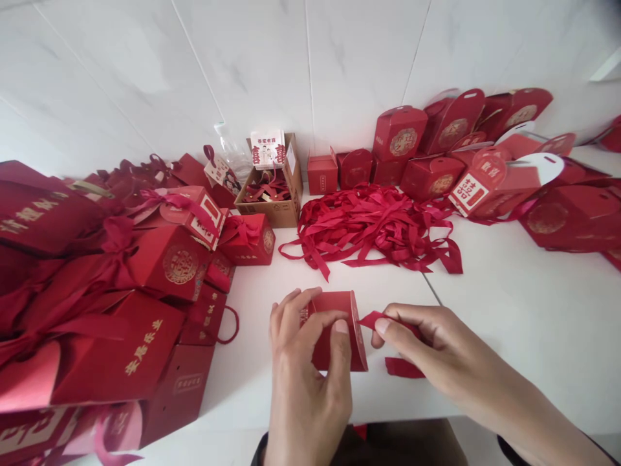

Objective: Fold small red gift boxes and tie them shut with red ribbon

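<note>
A small red gift box (339,302) lies on the white table near its front edge. My left hand (310,349) is closed around the box, with the thumb and fingers on its near and far sides. Just right of the box, my right hand (412,333) pinches a red ribbon (371,318) between thumb and fingers. The ribbon's pointed end reaches to the box's right side; whether it passes through the box I cannot tell. A further piece of red ribbon (402,367) shows on the table below my right hand.
Behind my hands lies a heap of loose red ribbons (373,226). Many red boxes with bows (160,259) are piled at the left. A cardboard box (272,210) holds small red items. More red boxes (441,175) line the tiled wall (359,58) at the right.
</note>
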`<act>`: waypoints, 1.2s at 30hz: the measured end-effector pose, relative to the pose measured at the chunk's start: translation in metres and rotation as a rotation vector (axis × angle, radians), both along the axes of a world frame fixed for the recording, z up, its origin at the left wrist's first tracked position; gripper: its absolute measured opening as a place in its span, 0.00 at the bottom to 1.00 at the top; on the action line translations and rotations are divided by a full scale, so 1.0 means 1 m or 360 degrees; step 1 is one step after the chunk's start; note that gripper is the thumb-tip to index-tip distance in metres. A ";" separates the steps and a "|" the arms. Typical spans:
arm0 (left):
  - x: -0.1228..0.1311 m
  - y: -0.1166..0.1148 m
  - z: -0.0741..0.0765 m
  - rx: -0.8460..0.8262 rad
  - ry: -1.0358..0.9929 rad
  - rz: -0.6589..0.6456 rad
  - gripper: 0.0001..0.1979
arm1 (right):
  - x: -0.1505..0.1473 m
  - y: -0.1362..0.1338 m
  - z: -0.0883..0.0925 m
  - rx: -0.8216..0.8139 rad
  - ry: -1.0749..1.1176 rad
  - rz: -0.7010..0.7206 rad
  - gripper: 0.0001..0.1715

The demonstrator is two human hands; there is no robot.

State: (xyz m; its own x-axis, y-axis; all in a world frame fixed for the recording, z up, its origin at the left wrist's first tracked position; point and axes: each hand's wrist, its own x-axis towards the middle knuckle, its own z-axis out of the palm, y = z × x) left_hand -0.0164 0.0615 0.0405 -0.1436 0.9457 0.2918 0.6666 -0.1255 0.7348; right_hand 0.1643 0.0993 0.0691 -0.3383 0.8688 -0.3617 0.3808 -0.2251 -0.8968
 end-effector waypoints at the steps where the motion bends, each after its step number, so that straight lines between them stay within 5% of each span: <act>1: -0.001 0.000 0.000 -0.0004 0.0006 -0.0002 0.10 | 0.000 0.000 -0.001 -0.0001 -0.0002 0.0001 0.26; 22: 0.004 0.002 0.002 -0.0003 -0.0095 0.0051 0.09 | -0.001 0.006 -0.007 0.0105 0.0007 0.0152 0.26; 24: 0.004 0.001 0.002 -0.0001 -0.0159 0.0101 0.08 | -0.001 0.006 -0.007 0.0249 -0.0038 0.0001 0.24; 27: 0.003 -0.002 0.003 0.0064 -0.0248 0.0157 0.08 | -0.006 0.006 -0.008 0.0795 -0.0174 -0.0232 0.21; 30: 0.002 -0.004 0.005 0.0123 -0.0368 0.0163 0.08 | -0.015 0.006 -0.008 0.1182 -0.0234 -0.0094 0.16; 36: 0.000 -0.011 0.005 0.0200 -0.0466 0.0210 0.06 | -0.031 0.010 0.000 0.1066 -0.0229 0.0194 0.13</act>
State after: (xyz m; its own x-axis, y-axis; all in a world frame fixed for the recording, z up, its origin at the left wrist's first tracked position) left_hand -0.0165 0.0502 0.0458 -0.3573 0.8725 0.3333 0.4461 -0.1541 0.8816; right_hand 0.1336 0.1098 0.0691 -0.4363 0.8794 0.1906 0.4936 0.4110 -0.7664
